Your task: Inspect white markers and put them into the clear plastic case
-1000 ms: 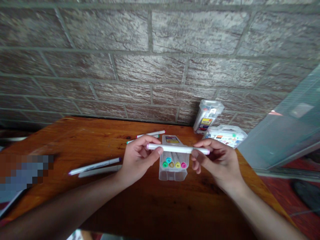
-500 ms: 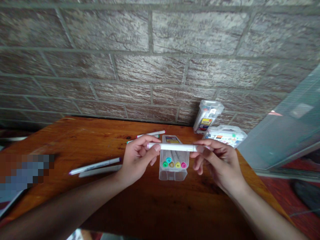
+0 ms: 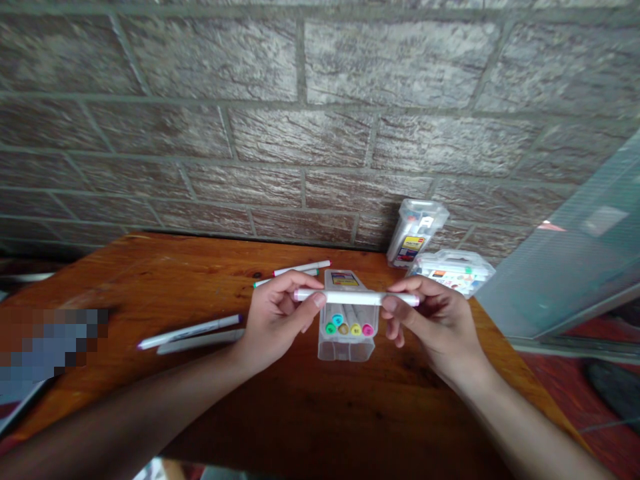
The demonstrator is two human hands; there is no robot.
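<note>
A white marker with pinkish ends [image 3: 355, 298] is held level between my two hands. My left hand [image 3: 283, 317] pinches its left part between thumb and fingers. Near its right end, the thumb and fingers of my right hand [image 3: 433, 323] are closed on it. Below and behind the marker lies an open clear case [image 3: 346, 350] with several markers in it [image 3: 355, 329], their coloured ends facing me: green, turquoise, brown, yellow and pink.
On the wooden table [image 3: 165, 267], two markers [image 3: 303, 268] lie behind my left hand. A purple-tipped marker [image 3: 190, 332] and a grey-white strip [image 3: 200, 341] lie left. A tall clear case [image 3: 417, 233] and a wide one [image 3: 453, 270] stand back right, near the brick wall [image 3: 270, 133].
My right thumb and fingers have shifted slightly left along the marker, so its pinkish right end now shows past them. My left hand keeps its hold nearly unchanged.
</note>
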